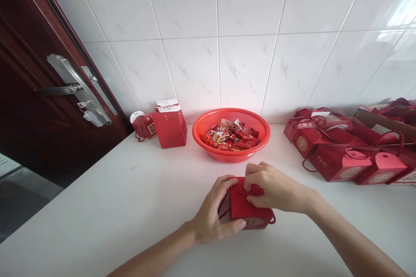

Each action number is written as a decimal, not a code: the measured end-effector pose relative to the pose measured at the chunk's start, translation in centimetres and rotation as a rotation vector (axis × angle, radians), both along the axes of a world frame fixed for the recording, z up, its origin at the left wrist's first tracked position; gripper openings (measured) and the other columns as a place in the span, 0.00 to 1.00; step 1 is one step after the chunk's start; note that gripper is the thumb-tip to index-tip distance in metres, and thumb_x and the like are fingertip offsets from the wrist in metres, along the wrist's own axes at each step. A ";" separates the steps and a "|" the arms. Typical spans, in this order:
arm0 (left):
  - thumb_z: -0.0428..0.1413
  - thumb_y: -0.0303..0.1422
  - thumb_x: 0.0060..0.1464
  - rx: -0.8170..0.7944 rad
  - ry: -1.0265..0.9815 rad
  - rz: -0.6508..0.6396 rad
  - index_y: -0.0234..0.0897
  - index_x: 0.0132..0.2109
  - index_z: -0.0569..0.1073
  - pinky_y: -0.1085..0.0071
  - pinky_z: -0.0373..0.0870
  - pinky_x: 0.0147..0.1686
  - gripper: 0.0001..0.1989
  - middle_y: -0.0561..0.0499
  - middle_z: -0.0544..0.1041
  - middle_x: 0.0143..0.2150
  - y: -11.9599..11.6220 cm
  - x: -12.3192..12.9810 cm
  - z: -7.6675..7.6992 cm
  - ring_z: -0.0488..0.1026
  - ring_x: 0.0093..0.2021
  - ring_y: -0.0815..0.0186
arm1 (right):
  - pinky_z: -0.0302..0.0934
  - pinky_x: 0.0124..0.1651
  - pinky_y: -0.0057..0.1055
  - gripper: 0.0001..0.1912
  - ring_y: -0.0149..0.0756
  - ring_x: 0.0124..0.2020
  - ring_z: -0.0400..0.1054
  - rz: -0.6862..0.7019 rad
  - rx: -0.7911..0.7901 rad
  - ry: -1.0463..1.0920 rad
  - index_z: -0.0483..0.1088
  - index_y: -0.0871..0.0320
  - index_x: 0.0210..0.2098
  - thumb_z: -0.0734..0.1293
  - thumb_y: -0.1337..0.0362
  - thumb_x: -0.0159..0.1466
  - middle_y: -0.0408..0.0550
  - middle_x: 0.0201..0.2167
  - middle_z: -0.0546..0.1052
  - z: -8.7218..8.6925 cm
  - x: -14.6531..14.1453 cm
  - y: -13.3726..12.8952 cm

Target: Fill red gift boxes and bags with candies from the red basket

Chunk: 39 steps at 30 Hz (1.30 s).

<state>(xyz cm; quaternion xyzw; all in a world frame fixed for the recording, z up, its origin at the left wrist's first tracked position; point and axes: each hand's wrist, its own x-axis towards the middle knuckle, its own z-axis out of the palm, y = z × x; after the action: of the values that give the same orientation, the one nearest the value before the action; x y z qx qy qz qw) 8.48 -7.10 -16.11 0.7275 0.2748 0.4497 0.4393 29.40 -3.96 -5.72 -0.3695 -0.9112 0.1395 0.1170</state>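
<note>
A small red gift box (240, 212) with a gold emblem on its front side stands on the white table, its top folded over. Around its left side my left hand (216, 214) is closed, thumb at the front and fingers at the back corner. My right hand (264, 184) bends over the top, thumb and fingers closed at the slit in the lid flaps; whether a bit of the flap is pinched there is hidden. Dark red cord loops show at the box's left and right sides. Just behind it sits a red plastic basket (231, 155) of wrapped sweets (232, 134).
Several finished-looking red boxes (338, 162) crowd the right side, beside a cardboard carton (373, 120). At the back left stand a taller red box (170, 129) and a small one (143, 125). A tiled wall (188, 65) and a door (29, 52) border the table.
</note>
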 end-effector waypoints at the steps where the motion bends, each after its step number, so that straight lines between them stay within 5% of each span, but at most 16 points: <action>1: 0.65 0.40 0.51 -0.001 0.001 -0.004 0.43 0.64 0.63 0.48 0.67 0.60 0.36 0.39 0.60 0.64 0.0 0.0 0.0 0.64 0.63 0.47 | 0.55 0.34 0.28 0.09 0.27 0.24 0.56 0.001 0.001 -0.013 0.68 0.57 0.22 0.69 0.76 0.53 0.40 0.27 0.68 0.1 0.0 0.0; 10: 0.62 0.44 0.55 -0.081 -0.060 -0.086 0.42 0.67 0.59 0.48 0.66 0.61 0.36 0.37 0.58 0.66 -0.2 0.1 0.3 0.61 0.66 0.46 | 0.51 0.31 0.30 0.13 0.27 0.21 0.53 0.029 0.097 -0.199 0.64 0.58 0.18 0.70 0.72 0.53 0.41 0.23 0.68 0.6 -1.0 0.0; 16: 0.61 0.43 0.56 -0.147 -0.057 -0.137 0.43 0.68 0.53 0.49 0.73 0.54 0.38 0.39 0.67 0.60 -0.2 0.1 0.5 0.70 0.58 0.48 | 0.51 0.31 0.32 0.11 0.29 0.21 0.57 0.107 0.198 -0.339 0.68 0.58 0.18 0.71 0.68 0.54 0.44 0.23 0.72 1.9 -2.0 0.1; 21: 0.62 0.39 0.55 -0.029 0.038 -0.048 0.45 0.71 0.46 0.45 0.67 0.60 0.44 0.38 0.61 0.67 -0.1 -0.5 -0.4 0.63 0.66 0.45 | 0.54 0.33 0.31 0.08 0.28 0.22 0.56 0.101 0.164 -0.278 0.71 0.58 0.20 0.71 0.68 0.53 0.42 0.24 0.73 2.3 -0.9 0.3; 25: 0.62 0.36 0.54 0.046 0.190 0.042 0.47 0.72 0.45 0.38 0.55 0.66 0.46 0.38 0.52 0.72 -0.2 -1.4 -1.0 0.53 0.71 0.41 | 0.58 0.35 0.29 0.05 0.28 0.24 0.59 0.012 0.061 -0.065 0.73 0.57 0.24 0.71 0.73 0.50 0.40 0.25 0.72 2.4 2.3 0.3; 29: 0.60 0.38 0.56 0.036 0.257 0.030 0.49 0.72 0.45 0.36 0.54 0.66 0.44 0.39 0.51 0.72 0.0 -1.8 -1.3 0.54 0.71 0.42 | 0.59 0.31 0.26 0.07 0.29 0.27 0.64 -0.134 -0.004 0.165 0.70 0.56 0.24 0.68 0.75 0.52 0.41 0.27 0.72 2.9 7.4 -1.0; 33: 0.59 0.38 0.59 0.043 0.300 0.003 0.50 0.72 0.47 0.38 0.57 0.66 0.40 0.39 0.53 0.72 0.0 -1.6 -1.6 0.58 0.68 0.43 | 0.60 0.30 0.30 0.04 0.33 0.28 0.66 -0.366 0.089 0.241 0.71 0.54 0.26 0.68 0.66 0.58 0.43 0.26 0.73 3.2 13.4 -2.8; 39: 0.55 0.39 0.62 0.029 0.345 -0.034 0.53 0.71 0.47 0.42 0.61 0.64 0.36 0.42 0.54 0.70 -0.2 -1.4 -1.6 0.62 0.65 0.48 | 0.61 0.31 0.36 0.18 0.35 0.27 0.67 -0.672 0.138 0.051 0.70 0.55 0.25 0.65 0.48 0.60 0.48 0.25 0.74 1.6 21.5 -4.7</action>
<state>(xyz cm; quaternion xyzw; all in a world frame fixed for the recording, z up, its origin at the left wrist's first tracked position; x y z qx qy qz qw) 7.06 -7.31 -17.69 0.8048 0.3272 0.3143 0.3827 50.90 -8.69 -4.11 -0.6366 -0.7426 0.0404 0.2040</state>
